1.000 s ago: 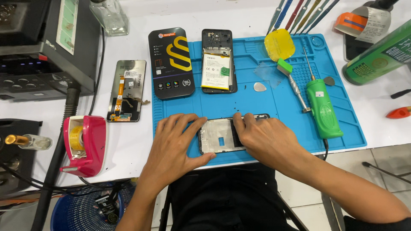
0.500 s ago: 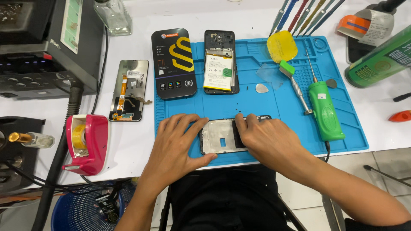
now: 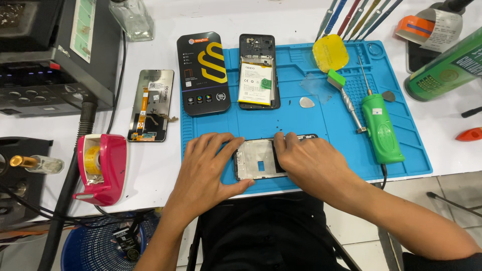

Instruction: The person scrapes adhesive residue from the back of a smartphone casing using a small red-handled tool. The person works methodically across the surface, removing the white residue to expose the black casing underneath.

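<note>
A phone frame (image 3: 257, 159) is shown lying flat at the near edge of a blue work mat (image 3: 321, 120), with its metal inner side facing up and a rectangular cut-out near its middle. The frame is gripped from both ends. The left hand (image 3: 208, 168) is laid over the left end, with the fingers spread across the top edge and the thumb pressed against the lower left corner. The right hand (image 3: 306, 163) is laid over the right half of the frame, fingers together and bent, the fingertips resting on the metal surface; the right end of the frame is hidden beneath it.

Farther back on the mat, an opened phone body (image 3: 257, 71) with its battery exposed is seen upright, and just to its left a black and yellow box (image 3: 203, 73) is placed partly on the mat. A green electric screwdriver (image 3: 380, 126) lies to the right of the hands, with a green-headed tool (image 3: 343, 98) beside it, a yellow plastic card (image 3: 330, 52) behind these, and two small picks on the mat nearby. Off the mat, on the white table (image 3: 150, 165), a screen panel (image 3: 151, 105) with its ribbon cable showing lies face down, and a pink tape dispenser (image 3: 100, 168) stands nearer the front edge. A green spray can (image 3: 444, 70) is seen at the far right.
</note>
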